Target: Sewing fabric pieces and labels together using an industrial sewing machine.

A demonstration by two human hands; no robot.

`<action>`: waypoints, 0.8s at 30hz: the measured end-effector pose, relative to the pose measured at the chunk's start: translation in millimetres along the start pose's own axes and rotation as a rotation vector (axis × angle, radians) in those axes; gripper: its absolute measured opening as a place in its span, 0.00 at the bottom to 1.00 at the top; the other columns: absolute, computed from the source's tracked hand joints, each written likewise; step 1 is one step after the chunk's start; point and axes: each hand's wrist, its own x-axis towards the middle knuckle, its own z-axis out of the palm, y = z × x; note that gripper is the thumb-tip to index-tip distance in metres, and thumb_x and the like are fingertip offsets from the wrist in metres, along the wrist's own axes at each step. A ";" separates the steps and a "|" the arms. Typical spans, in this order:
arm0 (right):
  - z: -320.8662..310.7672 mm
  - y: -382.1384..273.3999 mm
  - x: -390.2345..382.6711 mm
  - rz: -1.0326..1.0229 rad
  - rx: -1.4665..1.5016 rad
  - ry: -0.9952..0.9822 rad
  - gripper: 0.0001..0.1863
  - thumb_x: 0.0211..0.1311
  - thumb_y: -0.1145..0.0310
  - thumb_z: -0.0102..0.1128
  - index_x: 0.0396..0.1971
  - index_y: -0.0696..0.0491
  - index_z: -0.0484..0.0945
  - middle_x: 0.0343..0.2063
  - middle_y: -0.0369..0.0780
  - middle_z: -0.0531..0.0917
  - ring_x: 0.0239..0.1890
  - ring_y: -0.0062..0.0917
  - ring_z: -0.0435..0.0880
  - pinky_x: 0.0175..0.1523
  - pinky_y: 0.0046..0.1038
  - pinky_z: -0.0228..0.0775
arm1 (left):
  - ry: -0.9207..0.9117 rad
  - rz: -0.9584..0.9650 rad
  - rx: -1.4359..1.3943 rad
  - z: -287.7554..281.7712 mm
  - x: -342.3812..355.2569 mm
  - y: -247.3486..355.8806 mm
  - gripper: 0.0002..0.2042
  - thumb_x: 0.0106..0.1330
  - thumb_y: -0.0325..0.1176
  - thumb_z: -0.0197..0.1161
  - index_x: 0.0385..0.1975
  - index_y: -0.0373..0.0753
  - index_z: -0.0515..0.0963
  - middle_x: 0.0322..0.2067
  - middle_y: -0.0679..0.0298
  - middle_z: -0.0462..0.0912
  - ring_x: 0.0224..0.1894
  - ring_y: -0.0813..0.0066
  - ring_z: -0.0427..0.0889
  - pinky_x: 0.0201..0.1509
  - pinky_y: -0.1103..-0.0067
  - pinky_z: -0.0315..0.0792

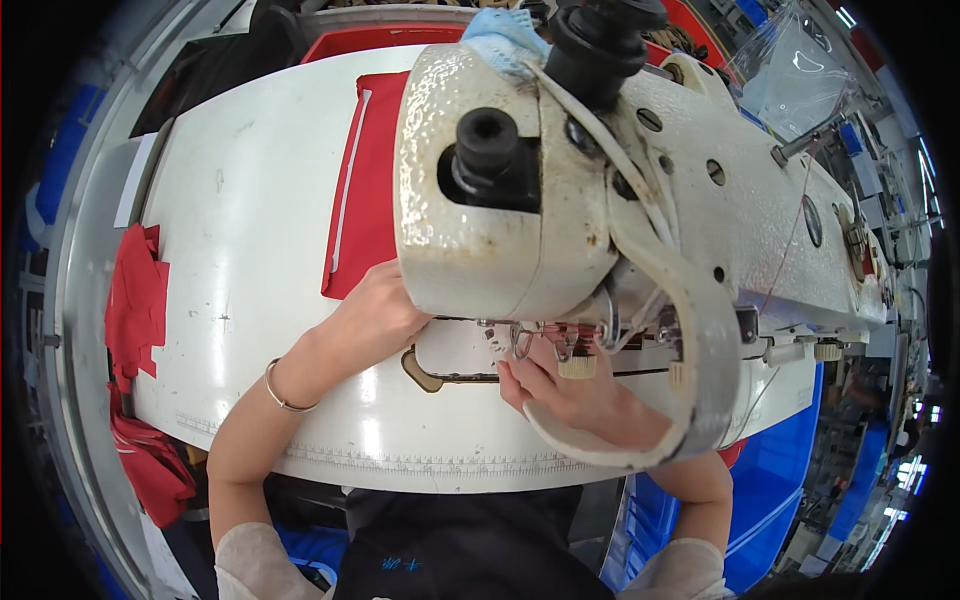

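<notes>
A cream sewing machine head (pixel 470 240) covers much of the middle of the head view. My left hand (pixel 378 312) rests at its left side, by the near corner of a flat red fabric piece (pixel 372 220) with a narrow white strip along it. The machine hides the fingers of that hand. Below the needle area, my right hand (pixel 565 385) has its fingers curled in beside the presser and thread guides (pixel 560 340). The white guard loop (pixel 590 455) crosses in front of this hand. What its fingers hold, if anything, cannot be made out.
Crumpled red fabric (pixel 138 300) hangs over the left edge of the white table (pixel 260 180). A printed ruler (pixel 400 465) runs along the near edge. Blue bins (pixel 770 490) stand at the lower right, a red bin (pixel 365 38) at the back. Light blue cloth (pixel 505 38) sits on the machine.
</notes>
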 end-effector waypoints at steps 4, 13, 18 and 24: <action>-3.1 -7.1 3.0 0.108 0.114 -0.071 0.09 0.48 0.67 0.64 0.21 0.52 0.72 0.24 0.37 0.79 0.25 0.27 0.79 0.26 0.31 0.70 | -0.059 -0.041 -0.023 -8.5 3.9 3.1 0.12 0.36 0.17 0.60 0.25 0.31 0.78 0.30 0.56 0.78 0.37 0.58 0.78 0.40 0.71 0.77; 8.3 -14.9 -1.0 0.109 0.168 -0.035 0.08 0.47 0.67 0.64 0.28 0.51 0.75 0.19 0.32 0.69 0.19 0.20 0.73 0.35 0.28 0.67 | -0.040 -0.352 0.096 -39.8 14.3 -63.8 0.17 0.64 0.32 0.57 0.54 0.41 0.74 0.62 0.58 0.65 0.65 0.55 0.62 0.67 0.66 0.58; 6.3 -15.3 -7.3 -0.034 0.127 -0.153 0.15 0.54 0.64 0.62 0.39 0.57 0.76 0.24 0.36 0.73 0.29 0.25 0.78 0.45 0.30 0.70 | -0.217 -0.594 0.678 -35.7 -32.8 -29.2 0.25 0.67 0.48 0.53 0.55 0.36 0.71 0.55 0.48 0.72 0.51 0.55 0.76 0.46 0.72 0.76; -9.4 -48.8 8.3 -0.042 0.486 -0.298 0.29 0.58 0.53 0.59 0.49 0.63 0.73 0.50 0.47 0.75 0.55 0.35 0.73 0.60 0.35 0.62 | -0.414 -0.733 0.962 -36.4 -71.4 76.9 0.19 0.60 0.44 0.62 0.39 0.32 0.76 0.35 0.56 0.76 0.31 0.62 0.77 0.34 0.75 0.72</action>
